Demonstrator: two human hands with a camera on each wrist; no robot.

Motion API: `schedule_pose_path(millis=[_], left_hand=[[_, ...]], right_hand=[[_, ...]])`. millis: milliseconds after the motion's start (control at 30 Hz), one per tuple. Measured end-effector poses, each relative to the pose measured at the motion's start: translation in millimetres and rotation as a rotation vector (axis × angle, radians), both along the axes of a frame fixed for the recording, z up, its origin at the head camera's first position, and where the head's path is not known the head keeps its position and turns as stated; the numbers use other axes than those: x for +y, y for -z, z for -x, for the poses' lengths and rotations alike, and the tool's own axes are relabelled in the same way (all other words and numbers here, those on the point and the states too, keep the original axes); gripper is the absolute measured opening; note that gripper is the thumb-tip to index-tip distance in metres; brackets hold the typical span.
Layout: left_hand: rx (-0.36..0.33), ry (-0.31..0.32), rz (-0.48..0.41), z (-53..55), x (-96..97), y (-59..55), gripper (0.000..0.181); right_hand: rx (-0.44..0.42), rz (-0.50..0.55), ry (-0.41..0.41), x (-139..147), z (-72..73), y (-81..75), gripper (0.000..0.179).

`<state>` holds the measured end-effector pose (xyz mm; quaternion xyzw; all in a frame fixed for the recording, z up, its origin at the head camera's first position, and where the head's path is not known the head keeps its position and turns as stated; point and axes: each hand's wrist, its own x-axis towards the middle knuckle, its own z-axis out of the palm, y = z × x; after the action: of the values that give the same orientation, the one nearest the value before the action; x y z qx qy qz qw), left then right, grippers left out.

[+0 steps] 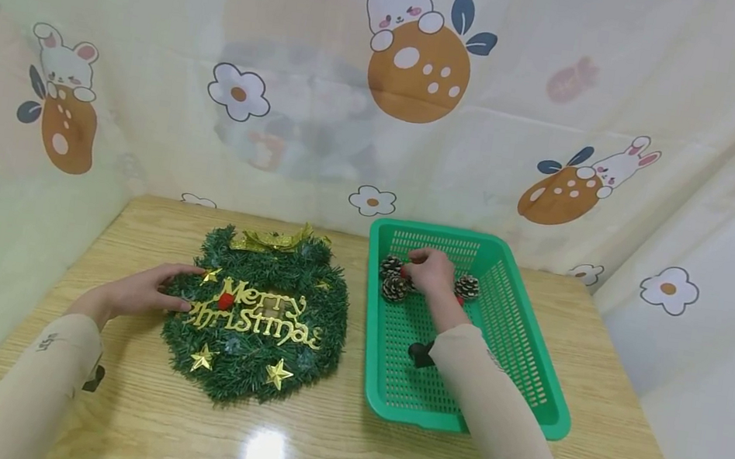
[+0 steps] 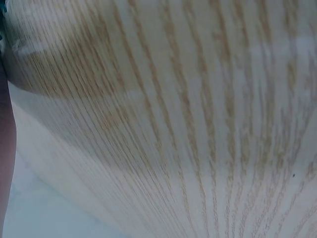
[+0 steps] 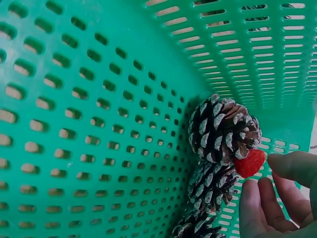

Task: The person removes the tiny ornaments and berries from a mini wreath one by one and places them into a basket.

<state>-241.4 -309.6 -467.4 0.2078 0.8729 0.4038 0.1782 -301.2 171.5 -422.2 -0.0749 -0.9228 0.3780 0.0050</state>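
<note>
In the head view, my left hand (image 1: pixel 150 289) rests its spread fingers on the left edge of a green tinsel wreath (image 1: pixel 334 327). The wreath carries a gold "Merry Christmas" sign (image 1: pixel 255 325), gold stars (image 1: pixel 278 374), a gold bow (image 1: pixel 270 241) and a small red ball (image 1: pixel 226 301). My right hand (image 1: pixel 433 274) reaches into a green plastic basket (image 1: pixel 370 332). In the right wrist view, its parted fingertips are close beside a small red decoration (image 3: pixel 249 163), which lies against a white-tipped pine cone (image 3: pixel 220 130). The left wrist view shows mostly tabletop and a sliver of hand.
More pine cones (image 1: pixel 468 288) lie at the far end of the basket, with another bit of red (image 1: pixel 459 300) near them. Wreath and basket stand side by side on a wood-grain table (image 1: pixel 170 429). A rabbit-patterned curtain (image 1: pixel 310 135) hangs behind and along both sides.
</note>
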Motion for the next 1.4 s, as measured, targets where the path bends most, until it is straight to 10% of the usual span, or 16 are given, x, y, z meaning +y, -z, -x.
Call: schedule_pose_path(millis=[1400], left_hand=[[-0.009,-0.023,0.008,1.1,-0.9,1.7,0.071]], right_hand=[[0.166,0.402,-0.225,-92.6,-33.7,-75.1,0.057]])
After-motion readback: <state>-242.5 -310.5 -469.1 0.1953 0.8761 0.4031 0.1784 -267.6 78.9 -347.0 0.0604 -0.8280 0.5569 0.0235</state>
